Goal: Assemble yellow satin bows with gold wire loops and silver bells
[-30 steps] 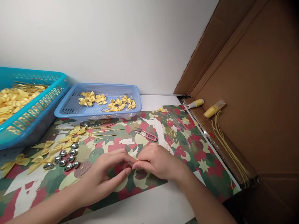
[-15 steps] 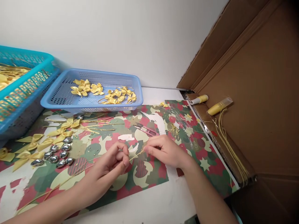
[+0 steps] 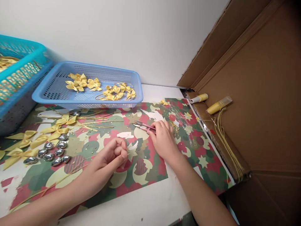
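Observation:
My left hand [image 3: 111, 160] is pinched closed over the patterned sheet, with gold cord [image 3: 78, 168] trailing out past its wrist side. My right hand [image 3: 163, 138] wraps round the handle end of small pink thread snips [image 3: 144, 126]; their pointed blades face left and lie close to the sheet. Left of my hands sit several shiny silver bells [image 3: 59, 152] in a cluster. Beside them are yellow ribbon bows [image 3: 21, 153], and gold cords [image 3: 101, 121] lie behind.
A blue basket [image 3: 87, 102] with yellow bows stands at the back. Stacked baskets [image 3: 21, 73] rise at the far left. Cardboard [image 3: 254, 94] walls the right side, with yellow tubes [image 3: 218, 105] and hanging cords [image 3: 228, 147] along its ledge. Gold scraps [image 3: 174, 128] lie near my right hand.
My right hand has let go of the gold cord end, moved up and taken hold of the snips. My left hand stays closed in nearly the same place. The view has shifted slightly.

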Action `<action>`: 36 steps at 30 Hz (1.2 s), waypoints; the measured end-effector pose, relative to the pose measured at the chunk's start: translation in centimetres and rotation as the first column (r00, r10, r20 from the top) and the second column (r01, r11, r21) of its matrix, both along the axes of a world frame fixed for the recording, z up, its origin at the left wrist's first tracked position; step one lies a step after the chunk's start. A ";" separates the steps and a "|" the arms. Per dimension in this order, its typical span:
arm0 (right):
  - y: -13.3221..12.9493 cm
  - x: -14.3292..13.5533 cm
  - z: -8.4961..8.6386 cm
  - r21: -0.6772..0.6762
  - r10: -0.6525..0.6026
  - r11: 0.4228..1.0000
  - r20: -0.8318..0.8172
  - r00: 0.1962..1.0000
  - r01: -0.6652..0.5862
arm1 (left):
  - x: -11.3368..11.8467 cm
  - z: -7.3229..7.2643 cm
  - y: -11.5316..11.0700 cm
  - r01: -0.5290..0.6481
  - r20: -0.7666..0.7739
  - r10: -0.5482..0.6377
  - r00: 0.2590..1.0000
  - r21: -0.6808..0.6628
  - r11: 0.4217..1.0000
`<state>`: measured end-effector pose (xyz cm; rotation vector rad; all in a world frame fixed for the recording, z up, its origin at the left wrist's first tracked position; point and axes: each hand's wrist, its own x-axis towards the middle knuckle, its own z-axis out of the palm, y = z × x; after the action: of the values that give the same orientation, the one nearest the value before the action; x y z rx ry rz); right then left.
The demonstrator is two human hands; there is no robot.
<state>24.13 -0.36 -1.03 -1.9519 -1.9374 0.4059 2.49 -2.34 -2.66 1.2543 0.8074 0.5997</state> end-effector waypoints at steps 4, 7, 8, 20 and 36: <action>-0.7 1.2 1.4 0.024 0.026 1.000 -0.268 0.963 -0.020 | 0.2 0.0 0.1 -0.019 0.005 0.019 1.000 -0.017 1.000; -1.4 2.5 2.7 0.067 0.167 0.986 -0.332 0.928 -0.154 | 0.3 0.1 0.2 -0.034 0.005 0.035 0.999 -0.025 0.999; -1.5 2.8 3.0 0.076 0.208 0.978 -0.318 0.925 -0.193 | 0.3 0.2 0.1 -0.038 0.001 0.038 0.999 -0.027 0.999; -1.8 2.0 2.9 0.023 0.393 0.918 -0.173 0.903 -0.395 | 0.1 -0.1 0.0 -0.034 -0.026 0.034 0.999 -0.015 0.999; -1.6 3.1 3.4 0.005 0.263 0.964 -0.113 0.958 -0.264 | 0.1 -0.3 0.1 -0.042 -0.053 0.042 0.998 -0.002 0.999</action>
<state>27.23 -1.95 2.39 -1.6405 -2.1304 0.5850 2.63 -2.23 -2.93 1.2570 0.8803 0.6007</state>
